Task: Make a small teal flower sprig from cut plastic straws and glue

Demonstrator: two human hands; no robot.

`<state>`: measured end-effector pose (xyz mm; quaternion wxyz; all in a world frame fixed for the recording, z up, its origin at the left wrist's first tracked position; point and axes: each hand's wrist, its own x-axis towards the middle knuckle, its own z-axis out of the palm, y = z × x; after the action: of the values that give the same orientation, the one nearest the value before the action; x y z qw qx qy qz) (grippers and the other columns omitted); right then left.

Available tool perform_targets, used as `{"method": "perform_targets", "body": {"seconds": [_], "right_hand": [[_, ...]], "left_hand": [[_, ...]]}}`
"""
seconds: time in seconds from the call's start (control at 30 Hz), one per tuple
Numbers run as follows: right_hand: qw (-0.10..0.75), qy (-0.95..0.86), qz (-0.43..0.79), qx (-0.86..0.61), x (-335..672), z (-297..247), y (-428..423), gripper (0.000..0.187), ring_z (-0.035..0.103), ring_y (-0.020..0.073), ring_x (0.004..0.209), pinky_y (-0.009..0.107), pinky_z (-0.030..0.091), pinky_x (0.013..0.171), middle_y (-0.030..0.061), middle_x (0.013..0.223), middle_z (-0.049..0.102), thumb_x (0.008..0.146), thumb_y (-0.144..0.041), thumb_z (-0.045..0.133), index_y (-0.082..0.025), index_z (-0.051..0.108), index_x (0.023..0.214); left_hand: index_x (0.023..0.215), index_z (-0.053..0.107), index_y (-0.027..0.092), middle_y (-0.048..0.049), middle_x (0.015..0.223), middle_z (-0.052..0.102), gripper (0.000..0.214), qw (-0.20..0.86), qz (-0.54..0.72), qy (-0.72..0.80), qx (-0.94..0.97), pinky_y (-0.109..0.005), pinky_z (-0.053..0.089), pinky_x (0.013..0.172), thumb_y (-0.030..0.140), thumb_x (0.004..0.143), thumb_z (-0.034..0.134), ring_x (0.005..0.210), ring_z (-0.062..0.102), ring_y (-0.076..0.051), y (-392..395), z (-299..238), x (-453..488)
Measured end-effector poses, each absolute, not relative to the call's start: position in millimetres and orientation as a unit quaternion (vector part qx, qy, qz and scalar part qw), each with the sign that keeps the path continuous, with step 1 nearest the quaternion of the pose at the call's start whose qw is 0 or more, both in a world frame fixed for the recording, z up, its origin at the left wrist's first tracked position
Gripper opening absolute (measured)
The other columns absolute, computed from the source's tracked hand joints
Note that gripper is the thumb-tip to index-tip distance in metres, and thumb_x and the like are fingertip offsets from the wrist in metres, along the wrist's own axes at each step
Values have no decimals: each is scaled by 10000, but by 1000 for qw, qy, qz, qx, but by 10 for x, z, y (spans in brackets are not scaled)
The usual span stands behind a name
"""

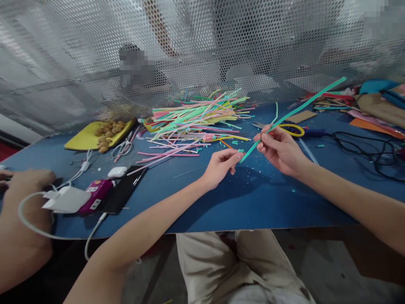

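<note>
A long thin green straw (pixel 303 104) slants up to the right, pinched near its lower part by my right hand (pixel 278 147). My left hand (pixel 221 165) is closed at the straw's lower end, thumb against fingers. A small teal piece (pixel 241 150) shows at its fingertips. A thin wire (pixel 188 173) runs from beside the left hand out to the left; whether it is held is hidden. Behind both hands lies a heap of coloured straws (pixel 199 114). Scissors with a yellow handle (pixel 295 128) lie behind the right hand. Short teal cuttings (pixel 234 142) are scattered between.
At left are a yellow sheet with round brown fruit (pixel 109 128), a black phone (pixel 126 192), a purple power strip (pixel 96 195), a white charger (pixel 67 199) and cables. Another person's arm (pixel 27 219) rests there. Black cable (pixel 373 147) lies right; a perforated metal screen (pixel 196 46) stands behind.
</note>
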<state>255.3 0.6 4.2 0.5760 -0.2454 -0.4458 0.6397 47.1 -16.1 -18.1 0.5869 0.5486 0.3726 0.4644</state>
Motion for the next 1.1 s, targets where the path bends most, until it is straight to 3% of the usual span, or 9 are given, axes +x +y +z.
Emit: {"method": "perform_targets", "body": {"seconds": [0.27,0.5,0.73,1.1], "right_hand": [[591,-477,589,-278,2572,5,28,247,644,91,701,232,570,673,-38,876,723,786,-318,861,-285,659,924],[607,-479,569,-281,2596,-32,59,235,651,95,716,244,575,701,-38,894,732,775,-330,864,-291,657,881],[609,-483,565,-276,2583,-64,64,319,655,108,774,268,580,770,-38,921,741,816,-318,836,-347,698,1102],[529,-562,553,-314,2524,-157,59,282,623,118,688,294,519,692,1,827,734,763,-309,869,-219,748,1001]], "left_hand": [[902,762,114,-86,882,786,436,625,409,356,561,-214,491,575,527,782,831,572,549,-56,-152,-237,436],[902,751,116,-94,935,792,419,677,385,338,528,-232,553,660,490,756,870,663,668,-87,-125,-245,422],[905,750,118,-48,848,760,412,676,380,336,535,-213,542,665,470,740,887,645,650,-65,-113,-267,428],[916,724,123,-30,846,735,435,655,396,352,539,-234,550,692,493,744,874,653,630,-68,-91,-263,427]]}}
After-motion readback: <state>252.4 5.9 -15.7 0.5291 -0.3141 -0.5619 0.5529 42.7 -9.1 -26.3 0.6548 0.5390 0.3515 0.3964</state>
